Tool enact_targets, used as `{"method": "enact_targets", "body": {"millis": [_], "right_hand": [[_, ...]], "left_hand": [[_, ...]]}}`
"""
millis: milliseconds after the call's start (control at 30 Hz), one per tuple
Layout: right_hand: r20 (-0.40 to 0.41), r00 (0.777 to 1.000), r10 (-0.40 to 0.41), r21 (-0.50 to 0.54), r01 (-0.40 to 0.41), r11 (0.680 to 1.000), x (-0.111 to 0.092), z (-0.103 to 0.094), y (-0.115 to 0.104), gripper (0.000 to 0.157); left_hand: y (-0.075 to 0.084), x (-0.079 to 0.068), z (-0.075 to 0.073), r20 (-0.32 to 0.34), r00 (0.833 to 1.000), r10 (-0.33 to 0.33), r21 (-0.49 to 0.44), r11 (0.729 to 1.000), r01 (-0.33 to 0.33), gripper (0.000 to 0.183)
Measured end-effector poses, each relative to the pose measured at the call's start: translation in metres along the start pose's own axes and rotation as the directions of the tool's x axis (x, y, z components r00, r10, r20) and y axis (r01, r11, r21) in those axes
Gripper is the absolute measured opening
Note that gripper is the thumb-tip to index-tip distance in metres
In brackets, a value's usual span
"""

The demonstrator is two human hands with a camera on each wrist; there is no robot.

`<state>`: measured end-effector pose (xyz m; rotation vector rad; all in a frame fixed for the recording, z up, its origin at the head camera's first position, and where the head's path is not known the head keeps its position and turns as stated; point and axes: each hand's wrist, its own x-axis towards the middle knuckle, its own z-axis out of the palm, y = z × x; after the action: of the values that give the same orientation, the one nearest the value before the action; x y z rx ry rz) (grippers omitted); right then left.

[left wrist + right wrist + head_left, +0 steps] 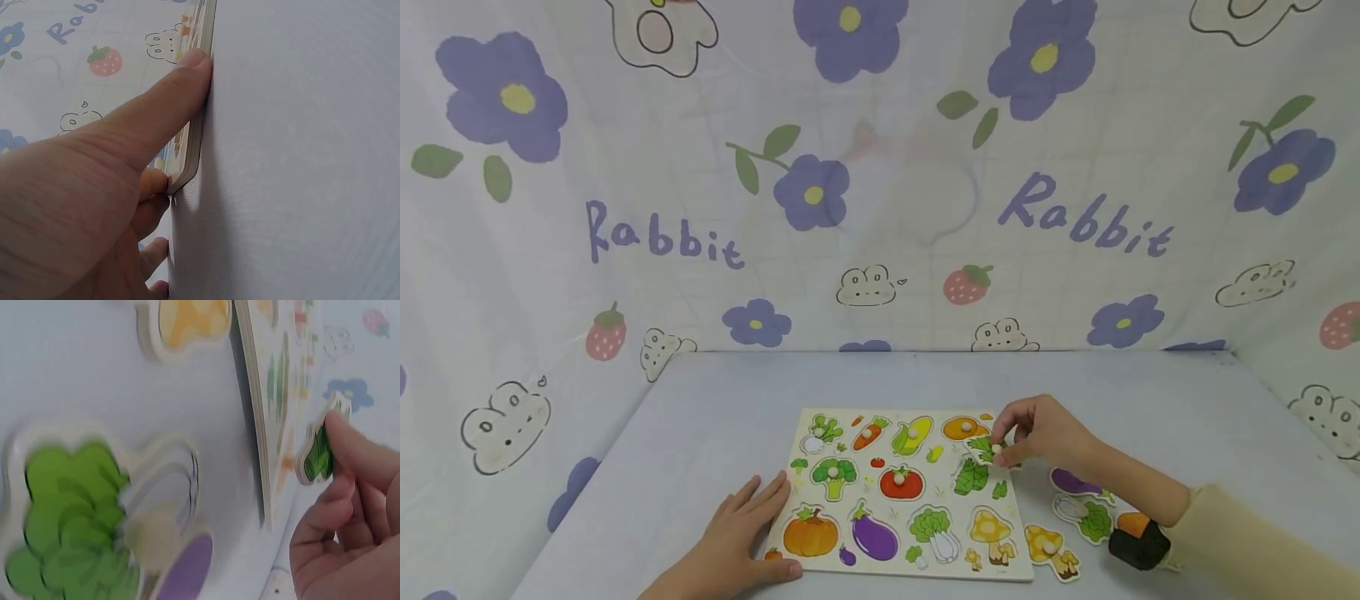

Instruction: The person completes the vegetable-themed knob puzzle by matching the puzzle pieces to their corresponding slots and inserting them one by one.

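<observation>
My right hand pinches a green leafy vegetable puzzle piece between thumb and fingers. It is tilted over the right side of the wooden puzzle board, just above a printed green vegetable picture. Green stalks show on the piece in the right wrist view. At the board's near left corner is my left hand, its thumb along the front edge and its fingers stretched along the left side. Knobbed pieces sit in the board, among them a tomato, a broccoli and a corn.
Right of the board lie loose mushroom, cabbage and eggplant pieces. A black thing with an orange patch is beside the right sleeve. A patterned curtain hangs behind the table.
</observation>
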<state>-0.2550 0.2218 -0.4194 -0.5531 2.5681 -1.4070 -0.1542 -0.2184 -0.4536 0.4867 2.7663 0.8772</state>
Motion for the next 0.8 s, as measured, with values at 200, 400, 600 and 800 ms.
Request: {"method": "enact_targets", "body": {"millis": [200,400,600,800], "right_hand": [[-0.094,0.995,0.033,-0.016,-0.034,0.999,-0.003,0.018,-0.004,0.026],[-0.172,0.982,0.081,-0.066,-0.094,0.993,-0.002,0.029,-0.003,0.025],[-0.231,0.965,0.128,-0.091,-0.153,0.984,-0.003,0.034,-0.002,0.026],[-0.267,0.950,0.159,-0.108,-0.193,0.975,-0.004,0.037,0.000,0.029]], "left_hand": [[-0.003,0.001,0.001,-0.002,1.000,0.011,0.007,1.000,-0.011,0.105],[-0.002,0.000,0.001,-0.007,1.000,0.018,0.003,1.000,-0.018,0.105],[0.001,0.000,0.000,0.005,1.000,-0.014,0.001,1.000,0.014,0.105],[0.002,0.001,-0.001,0.007,1.000,-0.020,0.000,1.000,0.020,0.104]]}}
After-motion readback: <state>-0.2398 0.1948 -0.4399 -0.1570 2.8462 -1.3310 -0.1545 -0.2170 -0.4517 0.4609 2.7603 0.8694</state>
